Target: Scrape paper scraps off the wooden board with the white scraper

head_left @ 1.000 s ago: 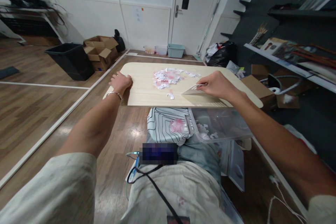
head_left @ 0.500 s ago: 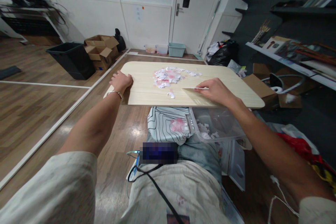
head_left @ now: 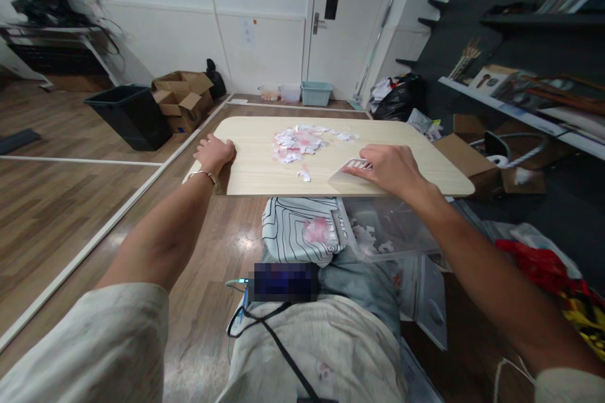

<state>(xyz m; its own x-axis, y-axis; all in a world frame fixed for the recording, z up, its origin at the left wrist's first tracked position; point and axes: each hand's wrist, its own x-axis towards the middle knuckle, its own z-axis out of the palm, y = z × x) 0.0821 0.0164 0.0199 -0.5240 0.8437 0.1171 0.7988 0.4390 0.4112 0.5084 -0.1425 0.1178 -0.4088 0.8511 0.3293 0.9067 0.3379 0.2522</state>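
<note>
My left hand rests on the left edge of a pale wooden tabletop, fingers curled over the rim. My right hand holds a thin whitish card near the table's front edge, fingers on its top edge, the card low and tilted against the surface. A heap of small white and pink puzzle pieces lies at the table's middle, with one stray piece closer to me, left of the card.
Under the table stand a clear plastic box with loose pieces and a striped cushion on my lap. A black bin and cardboard boxes sit far left. Shelves and bags line the right.
My right hand tipped the card nearly flat, then lowered it toward the front edge of the table with the fingers now over its top. My left hand stayed on the rim.
</note>
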